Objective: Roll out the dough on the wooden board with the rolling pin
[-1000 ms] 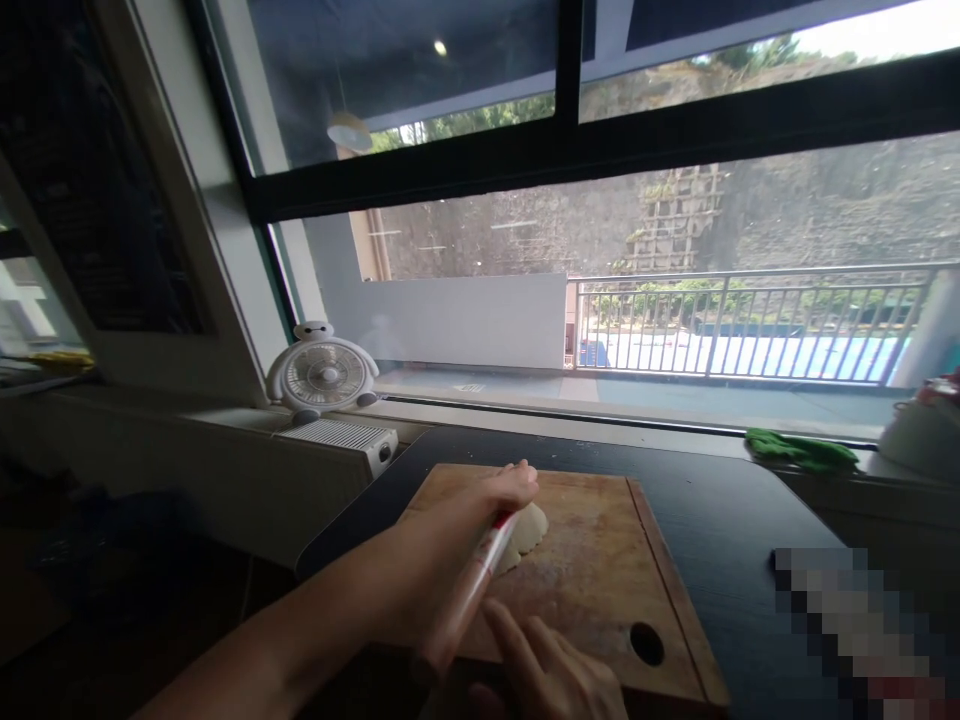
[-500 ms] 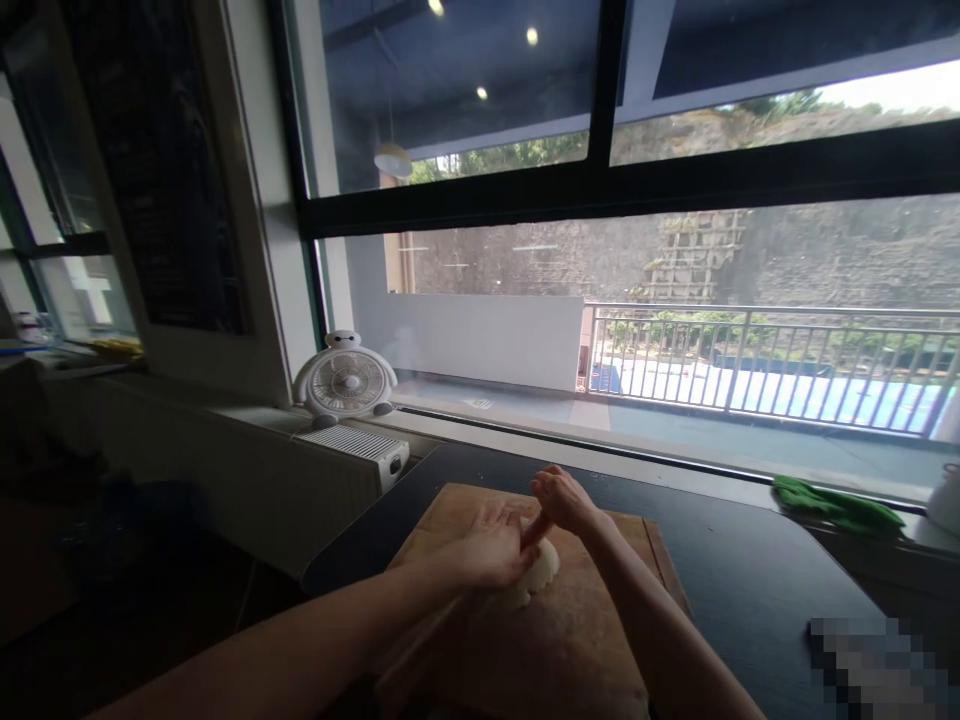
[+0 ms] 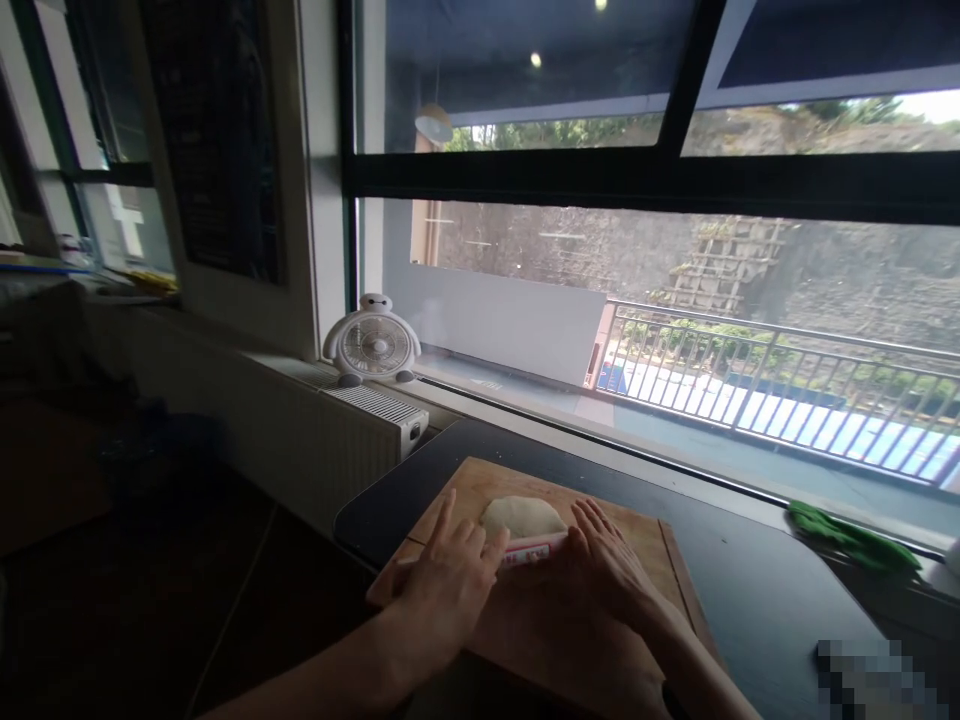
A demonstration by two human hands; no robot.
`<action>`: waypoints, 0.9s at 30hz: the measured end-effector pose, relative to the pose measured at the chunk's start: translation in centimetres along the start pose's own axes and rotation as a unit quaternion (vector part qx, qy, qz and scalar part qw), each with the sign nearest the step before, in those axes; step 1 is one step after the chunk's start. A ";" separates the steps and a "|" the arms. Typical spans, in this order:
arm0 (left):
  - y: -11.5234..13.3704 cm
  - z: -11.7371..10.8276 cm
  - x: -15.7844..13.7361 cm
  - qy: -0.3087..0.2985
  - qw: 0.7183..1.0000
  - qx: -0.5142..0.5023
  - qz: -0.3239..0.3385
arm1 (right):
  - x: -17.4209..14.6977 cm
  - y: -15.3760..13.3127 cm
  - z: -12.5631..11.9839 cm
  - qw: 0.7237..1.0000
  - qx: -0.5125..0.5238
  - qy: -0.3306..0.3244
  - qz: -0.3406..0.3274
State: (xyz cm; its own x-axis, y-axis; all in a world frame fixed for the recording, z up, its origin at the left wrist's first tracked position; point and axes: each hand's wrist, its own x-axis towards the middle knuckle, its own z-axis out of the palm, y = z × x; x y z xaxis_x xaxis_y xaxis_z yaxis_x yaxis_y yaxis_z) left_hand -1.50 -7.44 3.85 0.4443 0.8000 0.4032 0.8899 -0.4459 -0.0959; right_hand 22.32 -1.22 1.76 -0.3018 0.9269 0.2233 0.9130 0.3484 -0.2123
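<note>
A pale, flattened round of dough [image 3: 523,516] lies on the wooden board [image 3: 652,560]. Just on its near side is a rolling pin [image 3: 525,553], its light body carrying a red and white label between my hands. My left hand [image 3: 459,568] rests over the pin's left part, index finger stretched up and the other fingers bent but apart. My right hand [image 3: 609,560] lies over the right end with fingers extended forward, beside the dough's right edge. Both palms face down, and they hide most of the pin.
The board sits on a dark table [image 3: 765,560] by the window. A white fan [image 3: 377,345] stands on the ledge to the left, above a radiator [image 3: 360,440]. A green cloth [image 3: 851,538] lies on the sill at right. A pixelated patch covers something at the lower right.
My hands, together over the dough before, are now apart on either side of the labelled rolling pin. The dough is now in fuller view as a flat round. My view has shifted.
</note>
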 end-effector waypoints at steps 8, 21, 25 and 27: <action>-3.0 -0.4 3.5 0.035 0.998 0.048 -0.011 | 7.7 -1.3 0.3 0.999 -0.024 -0.024 0.000; -1.0 0.4 1.9 0.090 0.995 -0.037 -0.019 | -2.1 -2.3 0.6 0.999 -0.043 0.017 0.000; -1.3 1.0 2.5 0.098 0.995 -0.025 -0.026 | -0.8 -2.5 0.3 0.998 -0.052 0.016 -0.017; -1.6 1.4 3.8 0.109 0.993 -0.008 -0.033 | 2.1 -2.3 0.1 0.998 -0.058 0.014 -0.028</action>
State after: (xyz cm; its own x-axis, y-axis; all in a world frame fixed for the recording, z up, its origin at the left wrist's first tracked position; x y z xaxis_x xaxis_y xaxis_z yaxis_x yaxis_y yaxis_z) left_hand -1.05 -3.11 4.30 0.3513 0.7221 0.5960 0.9136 -0.4036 -0.0495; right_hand 19.56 -0.07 2.63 -0.3473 0.9016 0.2580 0.9208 0.3800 -0.0882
